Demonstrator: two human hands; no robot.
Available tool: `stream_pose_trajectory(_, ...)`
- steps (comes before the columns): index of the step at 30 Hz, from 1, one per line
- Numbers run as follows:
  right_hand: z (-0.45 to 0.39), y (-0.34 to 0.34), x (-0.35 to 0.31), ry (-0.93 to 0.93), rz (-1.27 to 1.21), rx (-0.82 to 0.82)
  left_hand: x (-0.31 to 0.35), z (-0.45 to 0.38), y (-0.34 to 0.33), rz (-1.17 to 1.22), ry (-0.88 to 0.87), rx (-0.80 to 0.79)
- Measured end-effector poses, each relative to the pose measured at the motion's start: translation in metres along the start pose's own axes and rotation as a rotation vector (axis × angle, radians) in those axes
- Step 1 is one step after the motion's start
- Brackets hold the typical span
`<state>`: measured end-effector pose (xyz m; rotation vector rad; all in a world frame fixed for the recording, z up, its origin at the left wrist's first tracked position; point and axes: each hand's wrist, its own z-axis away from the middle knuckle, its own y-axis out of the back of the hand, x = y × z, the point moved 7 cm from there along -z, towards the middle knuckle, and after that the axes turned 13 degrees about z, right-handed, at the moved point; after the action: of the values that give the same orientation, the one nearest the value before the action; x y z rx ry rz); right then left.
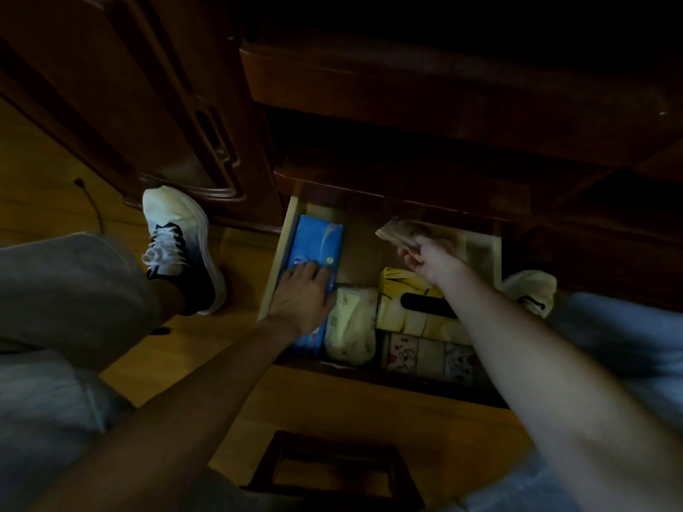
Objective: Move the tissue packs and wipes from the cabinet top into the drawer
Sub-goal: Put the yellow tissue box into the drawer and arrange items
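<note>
The bottom drawer (pixel 275 264) of a dark wooden cabinet is pulled out. A blue tissue pack (pixel 318 242) lies along its left wall, and my left hand (pixel 303 297) rests flat on the pack's near half. Beside it sits a pale yellow soft pack (pixel 351 323). To the right are a yellow tissue box (pixel 414 304) with a dark slot and a patterned pack (pixel 428 358) at the drawer's front. My right hand (pixel 430 258) grips a brownish pack (pixel 401 232) above the drawer's back right part.
A closed dark drawer (pixel 443 90) overhangs the open one. My white and black shoes (pixel 177 245) (pixel 532 290) stand on the wooden floor on either side of the drawer. A dark wooden stool (pixel 332 471) is below me. A cable (pixel 92 201) runs across the floor at left.
</note>
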<state>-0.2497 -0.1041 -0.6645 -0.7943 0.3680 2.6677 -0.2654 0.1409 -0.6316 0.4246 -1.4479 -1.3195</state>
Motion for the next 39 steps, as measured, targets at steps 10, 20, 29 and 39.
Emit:
stream_pose_trajectory(10, 0.093, 0.041, -0.019, 0.368, 0.729, -0.297, 0.031, -0.013, 0.031, 1.497, 0.456, 0.099)
stream_pose_trajectory(20, 0.109, 0.048, -0.013, 0.706, 1.457, -0.195, 0.069, 0.004, 0.001, 1.391, 0.532, -0.042)
stream_pose_trajectory(29, 0.057, 0.068, 0.038, 0.675, 1.890, -0.041, 0.063, -0.009, -0.018, 0.832, 0.356, -0.078)
stream_pose_trajectory(39, 0.203, 0.051, -0.102, 1.115, 1.239, 0.113, 0.126, -0.004, 0.168, 0.358, -0.123, 0.167)
